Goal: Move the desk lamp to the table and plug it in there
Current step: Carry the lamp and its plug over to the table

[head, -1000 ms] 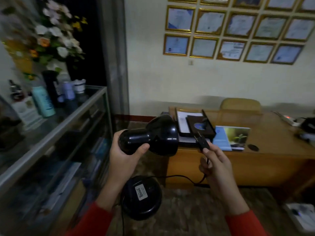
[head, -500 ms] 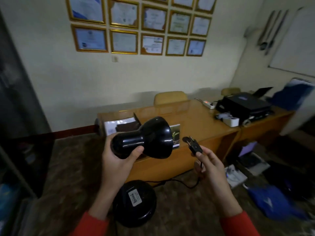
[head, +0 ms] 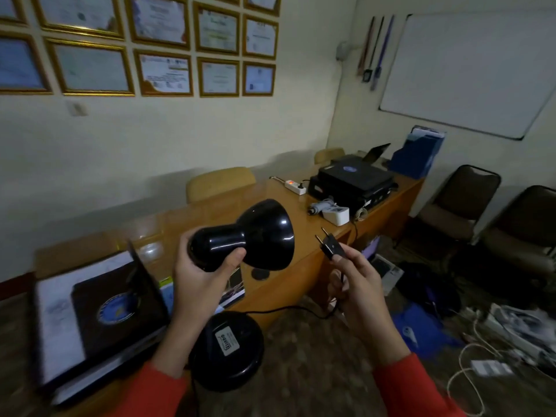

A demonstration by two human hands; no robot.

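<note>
My left hand grips the neck of the black desk lamp, whose shade points to the right. Its round black base with a white label hangs below, near my left sleeve. My right hand holds the lamp's black two-pin plug up between fingertips, pins pointing up and left. The black cord loops from the base to that hand. The long wooden table lies just beyond both hands. A white power strip with a red light sits at the table's far side.
A black printer, a white box and a blue file holder crowd the table's right end. An open folder with papers lies at its left end. Dark chairs stand at the right; cables and bags litter the floor.
The view has swung right and closer to the table; the glass cabinet has left the frame. Both hands keep the lamp and plug, now over the table's front edge.
</note>
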